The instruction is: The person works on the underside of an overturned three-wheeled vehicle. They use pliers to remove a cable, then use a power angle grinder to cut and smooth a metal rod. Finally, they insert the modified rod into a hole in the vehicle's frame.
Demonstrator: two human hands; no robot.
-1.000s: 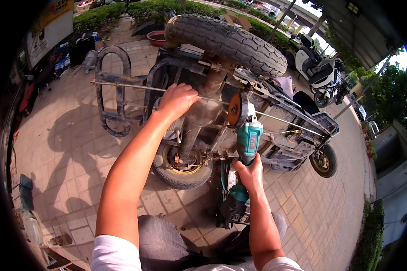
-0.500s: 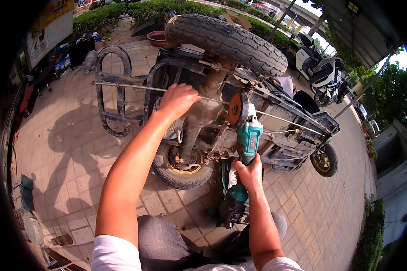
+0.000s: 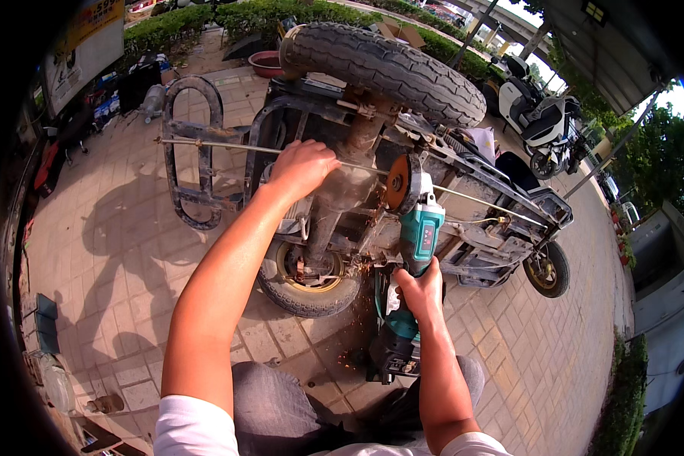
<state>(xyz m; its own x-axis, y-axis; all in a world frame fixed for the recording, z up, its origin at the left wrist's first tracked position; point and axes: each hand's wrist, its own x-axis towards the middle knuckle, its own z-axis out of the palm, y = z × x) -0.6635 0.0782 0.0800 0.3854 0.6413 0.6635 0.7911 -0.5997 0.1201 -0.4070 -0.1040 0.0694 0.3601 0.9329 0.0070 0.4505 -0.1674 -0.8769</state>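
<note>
My left hand (image 3: pixel 304 169) is closed around a long thin metal rod (image 3: pixel 224 144) that runs across the underside of a tipped-over three-wheeler (image 3: pixel 347 185). In my right hand (image 3: pixel 422 289) is a teal and black angle grinder (image 3: pixel 419 234), gripped by its body. Its orange-brown cutting disc (image 3: pixel 397 185) meets the rod to the right of my left hand. Small orange sparks (image 3: pixel 365 267) fall below the disc. The grinder's rear end (image 3: pixel 395 349) hangs between my knees.
One large tyre (image 3: pixel 391 72) of the three-wheeler faces upward; another wheel (image 3: pixel 311 283) rests near the paving. A smaller wheel (image 3: pixel 547 270) lies at the right. Further off stand a white scooter (image 3: pixel 543 114) and a reddish basin (image 3: pixel 266 64). A wrench (image 3: pixel 272 362) lies on the bricks.
Sparks now spray from under the disc, down toward the paving, where half a second ago none showed. Both hands and the grinder have barely moved.
</note>
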